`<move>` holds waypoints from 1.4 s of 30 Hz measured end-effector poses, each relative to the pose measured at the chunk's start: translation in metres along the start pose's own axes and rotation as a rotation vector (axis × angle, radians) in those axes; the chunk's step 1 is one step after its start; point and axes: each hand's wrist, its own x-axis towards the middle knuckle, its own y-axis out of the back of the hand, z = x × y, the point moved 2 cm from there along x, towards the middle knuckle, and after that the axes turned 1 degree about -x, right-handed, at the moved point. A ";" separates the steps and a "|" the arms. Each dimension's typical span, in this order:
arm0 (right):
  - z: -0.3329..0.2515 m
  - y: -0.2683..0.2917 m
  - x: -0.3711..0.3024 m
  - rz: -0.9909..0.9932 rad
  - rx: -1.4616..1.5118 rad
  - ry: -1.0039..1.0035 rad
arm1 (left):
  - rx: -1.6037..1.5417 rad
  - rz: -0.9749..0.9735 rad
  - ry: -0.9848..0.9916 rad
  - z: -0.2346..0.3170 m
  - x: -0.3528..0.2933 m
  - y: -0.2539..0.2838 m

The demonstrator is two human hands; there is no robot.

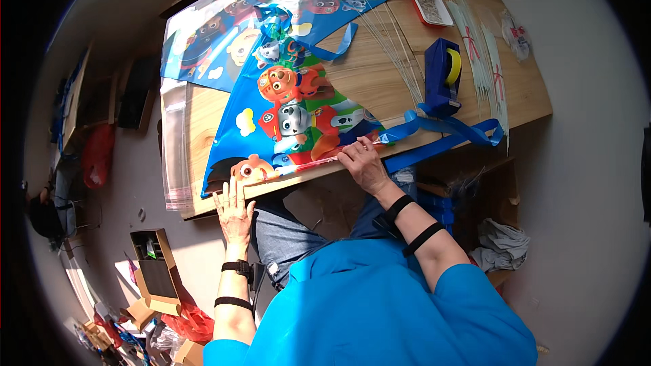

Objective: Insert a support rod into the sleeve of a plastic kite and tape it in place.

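A blue kite [293, 122] printed with cartoon dogs lies on the wooden table, its near edge along the table's front. My left hand [234, 217] rests with fingers stretched out on the kite's near left corner. Near the right end of that edge, my right hand [365, 165] has its fingers closed on the kite's hem. A thin pale strip shows along the hem between my hands; whether it is a rod cannot be told. Blue ribbon tails [441, 137] trail rightward from the kite's right corner over the table edge.
Another printed kite sheet [224, 41] lies behind, with clear plastic sleeves [176, 142] at left. Blue tape dispensers [437, 85], loose thin rods [393, 51], tied rod bundles [472, 44] and a tray of small parts [430, 8] occupy the right side. An open cardboard box [161, 268] stands below left.
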 end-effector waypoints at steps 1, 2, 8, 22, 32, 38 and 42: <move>0.005 0.003 -0.005 0.008 -0.009 -0.018 | -0.001 -0.013 0.003 0.000 0.001 0.000; 0.009 0.006 -0.008 0.014 -0.016 -0.035 | -0.003 -0.011 -0.007 0.002 0.002 0.001; 0.013 0.002 -0.008 0.018 0.000 -0.003 | 0.049 -0.034 0.050 0.014 0.008 0.015; 0.013 0.004 -0.015 0.052 -0.051 -0.007 | -0.102 -0.184 -0.429 0.168 0.069 0.001; 0.063 0.051 -0.069 0.249 -0.020 -0.537 | -0.200 -0.217 -0.430 0.170 0.075 0.017; 0.094 0.031 -0.086 0.331 0.763 -1.184 | -0.259 -0.182 -0.401 0.179 0.082 0.030; 0.108 0.042 -0.065 0.324 1.198 -1.406 | -0.325 -0.155 -0.369 0.179 0.082 0.034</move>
